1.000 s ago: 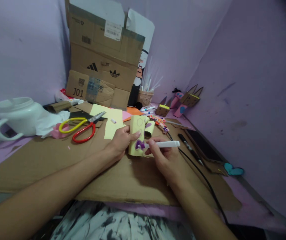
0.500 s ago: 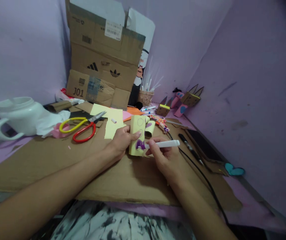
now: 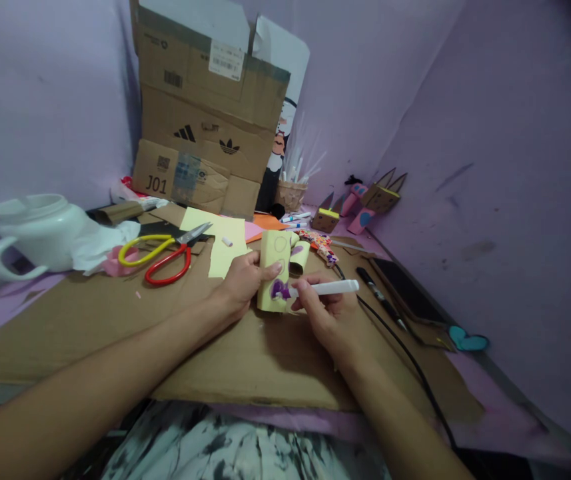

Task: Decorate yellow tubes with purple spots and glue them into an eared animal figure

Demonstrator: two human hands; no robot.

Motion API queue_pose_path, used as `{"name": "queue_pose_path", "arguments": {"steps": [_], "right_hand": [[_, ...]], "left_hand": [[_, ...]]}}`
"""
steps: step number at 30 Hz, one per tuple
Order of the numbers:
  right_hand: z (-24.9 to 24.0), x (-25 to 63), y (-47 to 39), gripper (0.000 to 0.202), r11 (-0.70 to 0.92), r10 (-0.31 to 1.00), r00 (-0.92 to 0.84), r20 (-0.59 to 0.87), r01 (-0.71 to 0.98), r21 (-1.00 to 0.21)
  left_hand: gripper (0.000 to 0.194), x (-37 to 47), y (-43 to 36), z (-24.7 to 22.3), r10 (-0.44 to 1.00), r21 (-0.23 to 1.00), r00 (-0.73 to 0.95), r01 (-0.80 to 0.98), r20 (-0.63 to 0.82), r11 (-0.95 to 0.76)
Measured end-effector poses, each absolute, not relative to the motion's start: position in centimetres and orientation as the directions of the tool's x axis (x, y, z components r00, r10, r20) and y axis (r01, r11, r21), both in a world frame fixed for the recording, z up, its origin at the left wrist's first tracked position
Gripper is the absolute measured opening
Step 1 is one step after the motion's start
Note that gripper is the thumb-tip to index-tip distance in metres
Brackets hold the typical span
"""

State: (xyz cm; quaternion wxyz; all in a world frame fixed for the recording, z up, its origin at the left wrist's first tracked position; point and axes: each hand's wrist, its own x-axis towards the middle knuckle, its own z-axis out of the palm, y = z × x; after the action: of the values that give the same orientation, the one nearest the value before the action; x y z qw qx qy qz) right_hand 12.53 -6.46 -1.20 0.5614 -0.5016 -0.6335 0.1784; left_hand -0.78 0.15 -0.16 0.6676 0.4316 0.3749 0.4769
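A yellow paper-covered tube (image 3: 271,300) stands near the middle of the cardboard sheet, with drawn outlines and a purple-coloured patch low on its front. My left hand (image 3: 245,280) is closed around its left side, thumb across the front. Between the fingers of my right hand (image 3: 332,317) is a white marker (image 3: 336,287), its tip at the purple patch. Just behind the tube lies a second short yellow roll (image 3: 301,257) with purple marks. Scissors (image 3: 170,257) with one yellow and one red handle rest open to the left, beside yellow paper (image 3: 222,263).
A white pitcher (image 3: 40,230) stands at left. Behind are a large cardboard box (image 3: 205,120) and a cup of sticks (image 3: 292,195). Along the right lie a black pen (image 3: 380,297), a cable (image 3: 410,357), a dark phone-like slab (image 3: 412,290) and a teal heart (image 3: 468,340). Cardboard animal figures (image 3: 382,199) stand at back right.
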Motion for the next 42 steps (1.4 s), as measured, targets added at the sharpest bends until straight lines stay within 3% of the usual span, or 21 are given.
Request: {"name": "queue_pose_path", "arguments": {"steps": [42], "right_hand": [[-1.18, 12.67, -6.38, 0.022, 0.442, 0.827, 0.15, 0.542, 0.423, -0.791]], "left_hand": [[0.021, -0.71, 0.1, -0.22, 0.959, 0.941, 0.276, -0.302, -0.067, 0.152]]}}
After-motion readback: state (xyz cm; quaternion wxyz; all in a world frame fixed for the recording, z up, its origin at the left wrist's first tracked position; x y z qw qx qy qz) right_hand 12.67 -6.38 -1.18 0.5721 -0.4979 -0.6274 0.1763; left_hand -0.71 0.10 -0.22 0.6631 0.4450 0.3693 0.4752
